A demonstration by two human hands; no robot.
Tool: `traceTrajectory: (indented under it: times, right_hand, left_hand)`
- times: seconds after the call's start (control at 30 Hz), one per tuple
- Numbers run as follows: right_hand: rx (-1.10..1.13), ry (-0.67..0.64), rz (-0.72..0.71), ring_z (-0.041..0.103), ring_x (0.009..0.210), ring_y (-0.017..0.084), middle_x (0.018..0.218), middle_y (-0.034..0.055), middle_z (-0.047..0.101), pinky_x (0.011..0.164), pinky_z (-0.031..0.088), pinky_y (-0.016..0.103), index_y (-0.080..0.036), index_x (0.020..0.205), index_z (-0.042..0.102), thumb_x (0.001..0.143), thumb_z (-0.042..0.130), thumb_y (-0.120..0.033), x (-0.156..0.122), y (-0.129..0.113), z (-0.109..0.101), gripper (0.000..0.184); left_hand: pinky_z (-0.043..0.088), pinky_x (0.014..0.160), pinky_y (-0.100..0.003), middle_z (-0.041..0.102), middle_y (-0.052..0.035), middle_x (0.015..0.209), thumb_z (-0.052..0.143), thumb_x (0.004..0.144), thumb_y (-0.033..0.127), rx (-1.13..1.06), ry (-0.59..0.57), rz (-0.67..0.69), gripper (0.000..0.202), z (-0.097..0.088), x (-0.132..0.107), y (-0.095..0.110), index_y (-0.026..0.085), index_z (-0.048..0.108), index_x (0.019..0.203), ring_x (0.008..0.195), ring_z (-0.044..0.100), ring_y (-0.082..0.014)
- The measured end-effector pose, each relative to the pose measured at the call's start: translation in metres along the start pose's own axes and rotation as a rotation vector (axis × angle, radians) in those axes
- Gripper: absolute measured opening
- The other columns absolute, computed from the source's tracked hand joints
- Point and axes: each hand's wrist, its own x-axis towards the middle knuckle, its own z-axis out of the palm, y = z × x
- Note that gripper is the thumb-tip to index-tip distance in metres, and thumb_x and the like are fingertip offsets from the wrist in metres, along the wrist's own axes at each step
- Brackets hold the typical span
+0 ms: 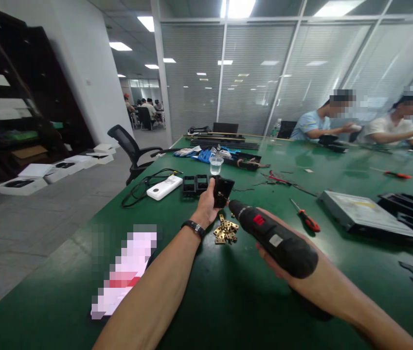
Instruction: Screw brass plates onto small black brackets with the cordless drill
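Observation:
My left hand [206,203] grips a small black box-like part [224,190], tilted toward me, with some brass-coloured metal on its face. In my right hand [270,260] is a black cordless drill [277,240] with a red switch, its tip pointing left at the black part. Whether the tip touches it, I cannot tell. Just below lies a heap of brass hinges [225,231] on the green table. Right behind my left hand stand more black box-like parts [195,184].
Around are a clear plastic cup [216,165], a white power bank [165,187] with a black cable, a phone [126,272], a screwdriver [306,218] and a flat metal case [367,214]. Gloves [204,154] lie farther back. Two people sit at the table's far right.

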Motion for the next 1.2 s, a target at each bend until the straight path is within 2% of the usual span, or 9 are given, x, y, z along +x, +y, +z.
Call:
traceTrajectory:
  times: [0.07, 0.13, 0.27, 0.43, 0.6, 0.77, 0.93, 1.1, 1.2]
  right_hand:
    - [-0.026, 0.035, -0.106, 0.071, 0.116, 0.03, 0.136, 0.0137, 0.07, 0.092, 0.059, 0.042, -0.025, 0.163, 0.032, 0.087, 0.066, -0.028, -0.007, -0.002, -0.001, 0.083]
    - [-0.091, -0.023, -0.135, 0.068, 0.122, 0.031, 0.142, 0.0144, 0.066, 0.094, 0.059, 0.041, -0.026, 0.165, 0.026, 0.085, 0.065, -0.023, -0.013, -0.004, -0.002, 0.09]
    - [-0.226, -0.098, -0.126, 0.074, 0.111, 0.033, 0.14, 0.0125, 0.067, 0.087, 0.061, 0.045, -0.035, 0.167, 0.013, 0.081, 0.066, -0.022, -0.02, 0.0, 0.002, 0.101]
    - [-0.372, -0.146, -0.116, 0.076, 0.098, 0.036, 0.131, 0.0115, 0.068, 0.081, 0.061, 0.05, -0.036, 0.167, 0.006, 0.076, 0.066, -0.021, -0.023, 0.011, 0.009, 0.111]
    - [-0.389, -0.157, -0.13, 0.076, 0.094, 0.036, 0.123, 0.0078, 0.069, 0.079, 0.06, 0.049, -0.038, 0.166, 0.004, 0.075, 0.066, -0.02, -0.023, 0.01, 0.009, 0.112]
    - [-0.398, -0.151, -0.123, 0.076, 0.093, 0.036, 0.124, 0.0078, 0.069, 0.078, 0.059, 0.047, -0.039, 0.166, 0.002, 0.075, 0.066, -0.021, -0.025, 0.01, 0.007, 0.113]
    - [-0.398, -0.145, -0.134, 0.076, 0.094, 0.036, 0.126, 0.008, 0.069, 0.078, 0.057, 0.045, -0.038, 0.166, 0.001, 0.07, 0.065, -0.016, -0.026, 0.014, 0.01, 0.118]
    - [-0.361, -0.087, -0.193, 0.076, 0.086, 0.03, 0.121, 0.0066, 0.073, 0.073, 0.056, 0.037, -0.038, 0.167, 0.01, 0.068, 0.066, -0.017, -0.027, 0.016, 0.009, 0.116]
    - [-0.371, -0.071, -0.193, 0.077, 0.083, 0.03, 0.122, 0.007, 0.073, 0.071, 0.057, 0.037, -0.038, 0.167, 0.012, 0.064, 0.068, -0.017, -0.027, 0.018, 0.009, 0.118]
  left_hand:
    - [0.054, 0.057, -0.032, 0.069, -0.009, 0.078, 0.068, 0.086, 0.066, 0.011, -0.018, -0.005, 0.055, 0.002, -0.004, 0.0, 0.012, 0.069, 0.093, 0.064, 0.066, -0.0196]
    - [0.053, 0.056, -0.031, 0.068, -0.0087, 0.075, 0.07, 0.085, 0.066, 0.027, -0.029, -0.008, 0.055, 0.004, -0.007, 0.0, 0.011, 0.069, 0.09, 0.062, 0.065, -0.019]
    - [0.054, 0.057, -0.031, 0.069, -0.0086, 0.073, 0.071, 0.084, 0.065, 0.09, -0.041, 0.017, 0.054, 0.007, -0.014, 0.0, 0.011, 0.07, 0.086, 0.058, 0.065, -0.0175]
    - [0.054, 0.054, -0.03, 0.069, -0.0085, 0.073, 0.07, 0.085, 0.065, 0.142, -0.032, 0.045, 0.054, 0.009, -0.02, 0.002, 0.011, 0.071, 0.086, 0.059, 0.065, -0.0176]
    - [0.055, 0.055, -0.029, 0.069, -0.0081, 0.071, 0.074, 0.08, 0.067, 0.141, 0.019, 0.031, 0.057, 0.01, -0.024, 0.003, 0.011, 0.072, 0.085, 0.059, 0.066, -0.0176]
    - [0.054, 0.054, -0.029, 0.068, -0.0069, 0.071, 0.075, 0.078, 0.069, 0.137, 0.012, 0.043, 0.059, 0.009, -0.025, 0.002, 0.011, 0.071, 0.084, 0.057, 0.065, -0.0166]
    - [0.055, 0.054, -0.03, 0.069, -0.008, 0.074, 0.073, 0.081, 0.067, 0.113, 0.022, 0.037, 0.057, 0.008, -0.025, 0.002, 0.011, 0.071, 0.09, 0.058, 0.065, -0.0177]
    - [0.056, 0.056, -0.031, 0.07, -0.0092, 0.075, 0.068, 0.087, 0.065, -0.003, 0.051, -0.016, 0.052, 0.006, -0.022, 0.006, 0.013, 0.07, 0.092, 0.06, 0.066, -0.0189]
    - [0.058, 0.058, -0.032, 0.07, -0.0098, 0.076, 0.066, 0.09, 0.063, -0.065, 0.089, -0.04, 0.048, 0.005, -0.022, 0.009, 0.015, 0.07, 0.094, 0.063, 0.067, -0.0195]
